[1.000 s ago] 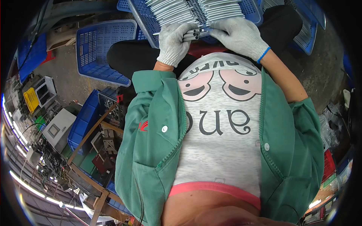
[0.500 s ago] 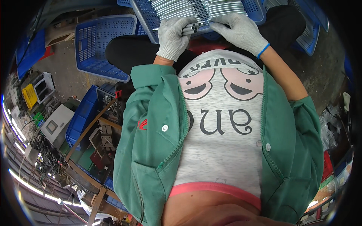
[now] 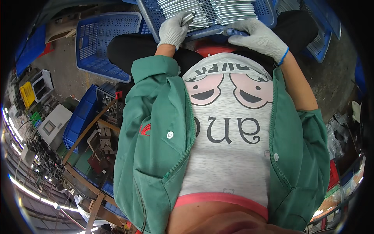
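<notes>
Since the earlier frames, both gloved hands have drifted apart and up toward the top edge of the view: they were close together over one small part, and now they sit on separate spots of the blue crate [image 3: 156, 15] that rests on the person's lap. Left hand [image 3: 174, 30], in a white knit glove, is curled narrowly around a short grey metal piece [image 3: 188, 18], pinching it just above the crate's near rim. Right hand [image 3: 260, 37], also gloved, lies flatter on the crate's front edge with its fingers bent over the rim; whether it grips anything I cannot tell. Inside the crate, rows of silvery metal rods [image 3: 218, 7] lie packed side by side. Another blue crate [image 3: 101, 43] stands on the floor to the person's left, well apart from the hands.
</notes>
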A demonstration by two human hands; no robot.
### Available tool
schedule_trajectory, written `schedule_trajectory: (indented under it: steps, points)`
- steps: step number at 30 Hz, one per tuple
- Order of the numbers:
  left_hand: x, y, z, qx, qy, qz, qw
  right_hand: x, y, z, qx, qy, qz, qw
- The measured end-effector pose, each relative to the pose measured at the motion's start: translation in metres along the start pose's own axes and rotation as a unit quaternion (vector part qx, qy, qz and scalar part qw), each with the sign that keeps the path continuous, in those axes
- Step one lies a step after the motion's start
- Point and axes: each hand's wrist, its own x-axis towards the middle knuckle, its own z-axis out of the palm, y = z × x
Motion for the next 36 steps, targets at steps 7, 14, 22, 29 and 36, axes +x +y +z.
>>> schedule_trajectory:
  steps: [7, 14, 22, 29, 36]
  points:
    - [-0.003, 0.0, -0.005, -0.024, 0.014, -0.009, 1.0, -0.005, -0.005, -0.003, 0.099, -0.11, -0.03, 0.989]
    - [-0.002, 0.004, -0.004, -0.023, -0.009, -0.01, 1.0, 0.001, -0.007, -0.003, 0.054, -0.158, -0.008, 0.986]
    - [-0.001, -0.015, 0.011, -0.063, -0.005, -0.009, 0.998, -0.042, 0.01, -0.034, 0.173, 0.012, -0.006, 0.985]
    - [-0.004, -0.008, 0.003, -0.104, -0.042, 0.001, 0.994, -0.137, 0.062, -0.074, 0.25, 0.179, 0.127, 0.943]
    - [0.002, -0.018, -0.003, -0.074, -0.018, 0.036, 0.996, -0.249, 0.139, -0.078, 0.351, 0.328, 0.162, 0.862]
